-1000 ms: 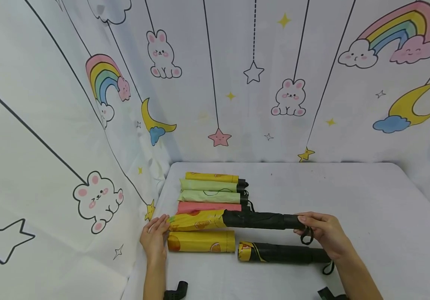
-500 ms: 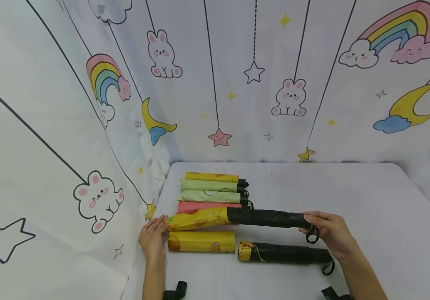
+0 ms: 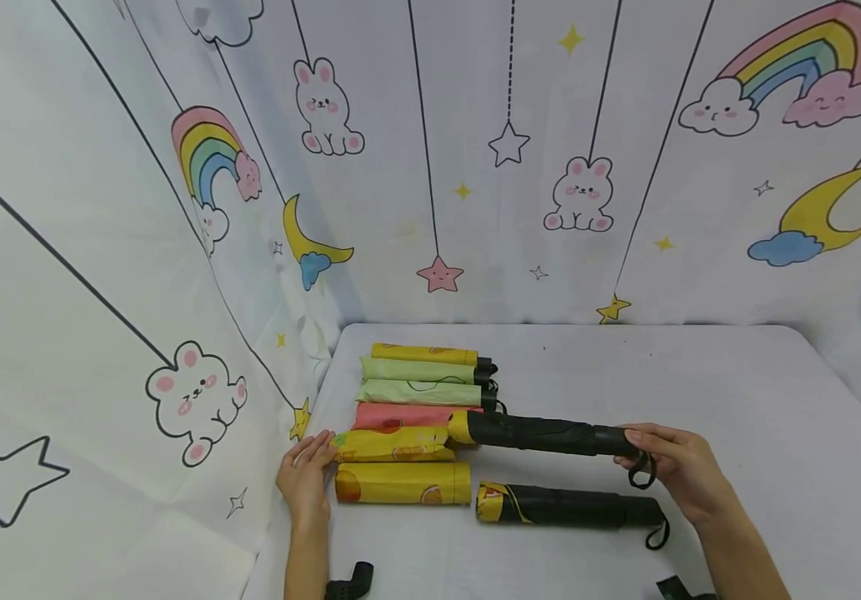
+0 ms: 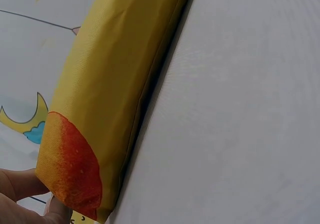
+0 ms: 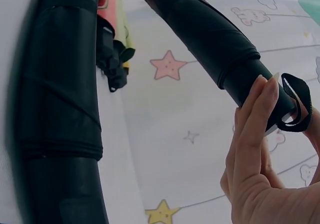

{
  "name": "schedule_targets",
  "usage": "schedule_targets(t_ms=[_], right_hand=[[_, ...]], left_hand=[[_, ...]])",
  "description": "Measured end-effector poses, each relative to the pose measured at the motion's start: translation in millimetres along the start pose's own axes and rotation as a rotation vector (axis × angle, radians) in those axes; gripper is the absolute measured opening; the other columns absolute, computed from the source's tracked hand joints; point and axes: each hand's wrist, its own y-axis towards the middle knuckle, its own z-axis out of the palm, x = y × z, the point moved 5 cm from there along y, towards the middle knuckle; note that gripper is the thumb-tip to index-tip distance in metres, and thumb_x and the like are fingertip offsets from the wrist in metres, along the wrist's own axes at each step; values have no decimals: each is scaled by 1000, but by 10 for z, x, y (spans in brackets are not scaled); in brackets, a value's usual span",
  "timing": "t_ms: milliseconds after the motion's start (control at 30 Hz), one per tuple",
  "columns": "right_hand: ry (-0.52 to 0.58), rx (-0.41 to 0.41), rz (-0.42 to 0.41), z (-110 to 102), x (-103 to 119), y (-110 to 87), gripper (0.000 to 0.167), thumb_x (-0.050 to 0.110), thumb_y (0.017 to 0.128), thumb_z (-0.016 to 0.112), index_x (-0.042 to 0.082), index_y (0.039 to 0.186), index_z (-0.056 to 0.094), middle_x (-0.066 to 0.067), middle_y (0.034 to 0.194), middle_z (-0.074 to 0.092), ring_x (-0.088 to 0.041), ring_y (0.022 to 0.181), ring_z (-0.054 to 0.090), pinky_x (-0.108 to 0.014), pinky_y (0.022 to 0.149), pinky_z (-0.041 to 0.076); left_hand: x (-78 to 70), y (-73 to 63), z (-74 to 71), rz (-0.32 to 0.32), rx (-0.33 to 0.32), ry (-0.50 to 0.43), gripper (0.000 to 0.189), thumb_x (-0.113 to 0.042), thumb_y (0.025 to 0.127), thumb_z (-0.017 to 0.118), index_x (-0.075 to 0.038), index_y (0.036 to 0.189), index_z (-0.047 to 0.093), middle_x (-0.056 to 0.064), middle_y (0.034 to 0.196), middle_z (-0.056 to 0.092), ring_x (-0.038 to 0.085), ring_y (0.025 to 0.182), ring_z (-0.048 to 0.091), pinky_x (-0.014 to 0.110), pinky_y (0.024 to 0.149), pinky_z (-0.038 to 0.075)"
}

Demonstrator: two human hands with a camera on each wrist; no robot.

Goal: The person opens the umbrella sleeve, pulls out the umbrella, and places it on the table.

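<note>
My right hand (image 3: 681,471) holds a folded black umbrella (image 3: 546,434) by its handle end, a wrist loop hanging below. In the right wrist view the fingers (image 5: 255,109) grip that handle. The umbrella's yellow far end sits at the mouth of a yellow fabric sleeve (image 3: 396,445); whether its tip is clear of the fabric I cannot tell. My left hand (image 3: 306,477) pinches the sleeve's left end. Just in front lies another yellow sleeve (image 3: 400,483) with orange-slice prints. To its right is a second black folded umbrella (image 3: 565,507), which looms large in the right wrist view.
Behind the hands, several folded umbrellas in sleeves lie in a row: a red one (image 3: 415,414), two pale green ones including the nearer (image 3: 415,392), and a yellow one (image 3: 422,354). The white table (image 3: 700,375) meets printed cloth walls (image 3: 475,208) at back and left.
My right hand has moved rightward, drawing the black umbrella along the sleeve until its yellow end shows at the mouth. The sleeve has gone slack. My left hand has barely shifted.
</note>
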Motion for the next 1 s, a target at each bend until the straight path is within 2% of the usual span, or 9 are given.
schedule_targets(t_ms=[200,433,533,733,1000], right_hand=[[22,19,-16,-57,-2,-36,28,-2,106,52,-2,110,79,-4,105,79,-18,77,77,-29,85,57],[31,15,13,-126,-65,-66,28,-1,107,52,0,109,80,-4,103,78,-16,76,76,-29,84,56],[47,16,18,-152,-99,-74,29,-1,107,51,0,109,80,-4,103,78,-16,77,76,-28,82,57],[67,32,22,-227,-180,-83,31,-1,108,49,1,109,80,-4,101,79,-15,78,76,-28,81,57],[18,26,56,-328,-310,-114,30,0,108,49,0,111,79,-4,102,79,-16,79,76,-29,85,55]], left_hand=[[-2,-8,-7,16,11,-6,57,7,95,72,7,143,42,20,133,68,15,108,74,26,89,60],[-3,29,-19,5,-1,-20,55,9,94,71,7,142,44,15,124,74,16,106,75,27,89,60],[-2,28,-18,4,0,-20,55,10,93,71,8,141,44,16,124,74,16,104,76,27,88,60],[2,-2,-7,12,39,4,56,6,94,72,7,142,42,18,129,71,13,105,75,26,88,60],[-1,-10,3,17,53,30,55,7,95,71,7,142,42,20,131,70,14,105,75,25,90,59]])
